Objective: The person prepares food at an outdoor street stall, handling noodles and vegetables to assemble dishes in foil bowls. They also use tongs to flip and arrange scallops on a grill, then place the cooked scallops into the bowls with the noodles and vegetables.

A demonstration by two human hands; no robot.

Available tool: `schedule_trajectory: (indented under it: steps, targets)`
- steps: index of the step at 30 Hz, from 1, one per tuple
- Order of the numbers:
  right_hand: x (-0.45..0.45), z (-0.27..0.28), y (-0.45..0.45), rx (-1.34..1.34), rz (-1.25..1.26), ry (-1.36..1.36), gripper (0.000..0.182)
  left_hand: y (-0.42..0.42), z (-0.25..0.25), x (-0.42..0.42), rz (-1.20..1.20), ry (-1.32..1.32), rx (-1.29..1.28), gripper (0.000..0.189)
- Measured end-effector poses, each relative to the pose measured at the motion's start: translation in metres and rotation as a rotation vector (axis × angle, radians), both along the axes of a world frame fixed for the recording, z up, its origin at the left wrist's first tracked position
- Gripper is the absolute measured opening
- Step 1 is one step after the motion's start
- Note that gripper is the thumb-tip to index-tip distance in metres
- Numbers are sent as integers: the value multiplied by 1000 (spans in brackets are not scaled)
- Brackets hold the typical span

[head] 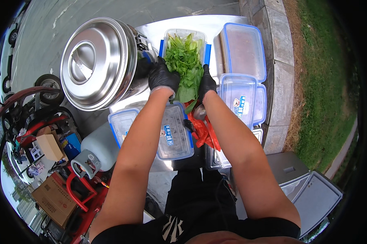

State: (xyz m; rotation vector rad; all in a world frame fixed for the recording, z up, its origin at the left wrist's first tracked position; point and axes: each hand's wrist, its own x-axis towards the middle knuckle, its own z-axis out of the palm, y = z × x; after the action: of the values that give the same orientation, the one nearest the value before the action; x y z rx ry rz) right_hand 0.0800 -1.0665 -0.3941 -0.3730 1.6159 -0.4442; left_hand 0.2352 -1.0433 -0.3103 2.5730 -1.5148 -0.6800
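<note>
A clear plastic food container (185, 31) with blue side latches stands without a lid on the metal table in front of me. Leafy greens with pale stems (185, 58) fill it and hang over its near end. My left hand (163, 75), in a black glove, grips the container's near left side, its fingers curled. At the near right corner, my right hand (207, 80), also black-gloved, holds the other side, just below the blue latch. The greens hide the container's near rim and part of the fingers.
A large stainless steel pot with a domed lid (110, 58) stands left. Lidded plastic boxes (247, 52) line the right, beside a stone kerb (281, 91). Nearer me are another lidded box (174, 146), a red plastic bag (201, 128) and a ladle (199, 113). A gas cylinder (99, 146) stands lower left.
</note>
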Motion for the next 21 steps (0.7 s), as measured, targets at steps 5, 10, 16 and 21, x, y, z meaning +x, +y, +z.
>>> schedule_trajectory:
  steps: [5,10,16,21]
  targets:
    - [12,38,19,-286,337,489,44,7,-12,1,14,21,-152,78]
    - [10,60,43,-367,273,436,33,-6,12,-19,-226,-156,-522,87]
    - [0,64,49,-703,105,406,26,-39,18,-16,-194,0,33,88]
    - [-3,91,1,-419,357,285,30,-42,-18,14,-53,354,-98,78]
